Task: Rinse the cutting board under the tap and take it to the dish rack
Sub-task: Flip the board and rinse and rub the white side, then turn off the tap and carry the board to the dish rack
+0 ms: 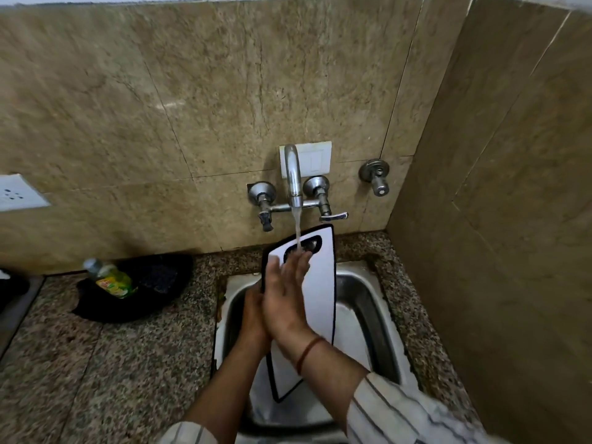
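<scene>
A white cutting board (pixel 320 293) with a black rim and a handle slot stands tilted over the steel sink (pixel 365 302). Water runs from the chrome tap (pixel 293 177) onto the board's top end, near the slot. My left hand (pixel 251 318) grips the board's left edge from behind. My right hand (pixel 285 296) lies flat on the board's front face with its fingers spread just below the slot, in the stream. The board's lower corner reaches down toward the sink's near side.
A green dish-soap bottle (pixel 110 278) lies on a black pan or cloth (pixel 150 290) on the speckled granite counter (pixel 96 363) at left. A wall stands close on the right. Another valve (pixel 376 176) sticks out of the tiles right of the tap.
</scene>
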